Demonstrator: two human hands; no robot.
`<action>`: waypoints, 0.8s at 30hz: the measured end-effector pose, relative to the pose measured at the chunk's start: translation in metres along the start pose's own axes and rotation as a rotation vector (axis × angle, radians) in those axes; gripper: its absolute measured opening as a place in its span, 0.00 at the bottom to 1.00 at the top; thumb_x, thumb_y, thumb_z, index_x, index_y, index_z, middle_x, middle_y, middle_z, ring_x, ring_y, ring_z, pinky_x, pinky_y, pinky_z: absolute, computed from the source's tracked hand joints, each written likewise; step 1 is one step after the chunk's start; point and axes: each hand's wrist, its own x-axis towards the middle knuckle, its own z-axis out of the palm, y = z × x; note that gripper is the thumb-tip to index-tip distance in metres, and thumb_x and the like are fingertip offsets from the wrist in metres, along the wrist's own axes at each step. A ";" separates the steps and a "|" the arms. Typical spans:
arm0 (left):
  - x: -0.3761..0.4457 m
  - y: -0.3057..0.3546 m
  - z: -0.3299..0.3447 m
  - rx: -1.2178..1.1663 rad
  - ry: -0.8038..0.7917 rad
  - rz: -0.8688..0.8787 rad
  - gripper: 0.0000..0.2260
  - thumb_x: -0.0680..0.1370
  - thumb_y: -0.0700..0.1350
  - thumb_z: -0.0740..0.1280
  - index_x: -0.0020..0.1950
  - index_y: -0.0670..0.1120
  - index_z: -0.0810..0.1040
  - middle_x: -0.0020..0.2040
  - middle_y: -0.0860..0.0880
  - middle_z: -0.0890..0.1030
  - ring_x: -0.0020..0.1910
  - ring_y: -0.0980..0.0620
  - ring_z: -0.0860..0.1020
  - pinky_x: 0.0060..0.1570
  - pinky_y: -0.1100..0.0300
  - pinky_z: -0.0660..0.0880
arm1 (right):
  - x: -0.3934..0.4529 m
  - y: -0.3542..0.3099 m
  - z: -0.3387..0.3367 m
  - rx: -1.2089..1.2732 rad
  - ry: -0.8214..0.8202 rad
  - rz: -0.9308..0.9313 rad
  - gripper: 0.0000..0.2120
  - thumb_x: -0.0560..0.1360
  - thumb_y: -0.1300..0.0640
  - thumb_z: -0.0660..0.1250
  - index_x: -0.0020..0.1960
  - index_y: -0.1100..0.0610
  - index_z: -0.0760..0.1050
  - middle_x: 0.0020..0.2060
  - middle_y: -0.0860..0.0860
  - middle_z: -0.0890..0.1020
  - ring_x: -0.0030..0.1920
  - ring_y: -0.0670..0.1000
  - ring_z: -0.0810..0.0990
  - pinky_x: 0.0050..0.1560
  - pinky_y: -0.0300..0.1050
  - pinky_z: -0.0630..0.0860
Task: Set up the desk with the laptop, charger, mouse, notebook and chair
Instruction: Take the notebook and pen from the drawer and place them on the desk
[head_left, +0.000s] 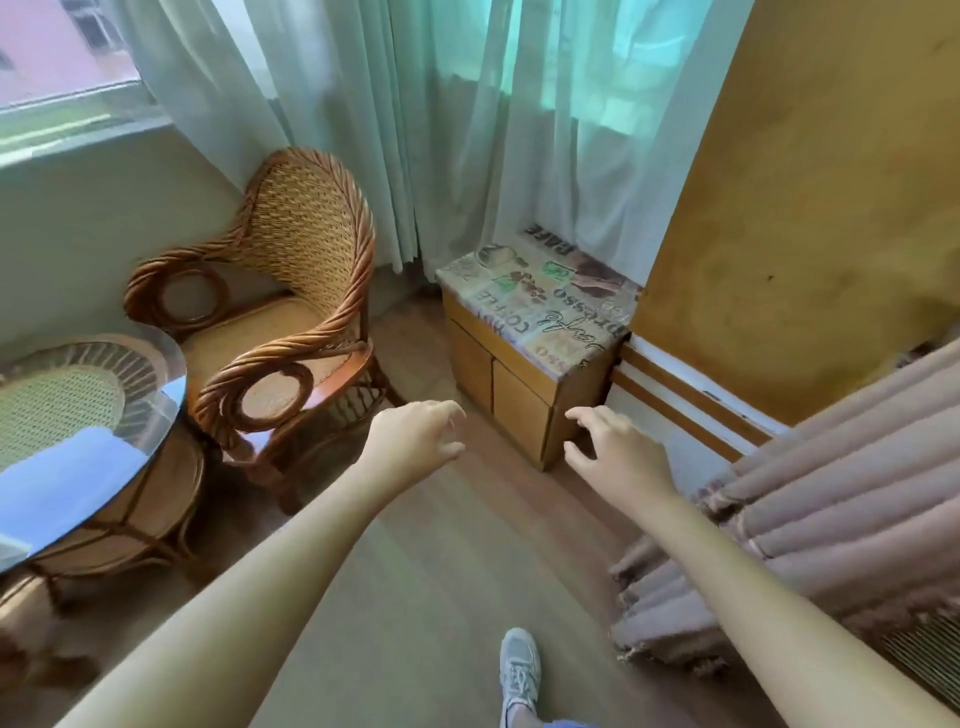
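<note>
The chair (270, 306) is the only one of my things in sight: a woven rattan armchair with twisted rope-like arms ending in round loops. It stands upright on the wooden floor in the corner by the window, just beside a round glass-topped table (78, 467), its seat bare.
</note>
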 end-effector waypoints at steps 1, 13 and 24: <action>0.019 -0.004 0.002 0.002 -0.008 -0.007 0.16 0.73 0.55 0.66 0.61 0.56 0.75 0.55 0.58 0.81 0.56 0.55 0.79 0.49 0.56 0.77 | 0.022 0.005 0.003 0.005 -0.009 -0.003 0.18 0.75 0.48 0.61 0.64 0.49 0.71 0.56 0.46 0.78 0.55 0.50 0.76 0.46 0.45 0.72; 0.229 -0.069 0.017 -0.044 -0.105 -0.051 0.16 0.74 0.54 0.67 0.61 0.56 0.75 0.54 0.58 0.81 0.56 0.56 0.78 0.45 0.60 0.72 | 0.193 0.043 0.065 0.040 -0.090 0.118 0.18 0.75 0.49 0.61 0.64 0.49 0.71 0.57 0.46 0.78 0.56 0.51 0.76 0.48 0.47 0.74; 0.427 -0.141 0.091 -0.189 -0.366 -0.030 0.14 0.72 0.56 0.69 0.57 0.59 0.77 0.50 0.60 0.81 0.56 0.55 0.78 0.50 0.59 0.70 | 0.293 0.034 0.180 0.066 -0.148 0.523 0.18 0.73 0.49 0.63 0.62 0.51 0.72 0.55 0.47 0.79 0.54 0.52 0.77 0.46 0.47 0.73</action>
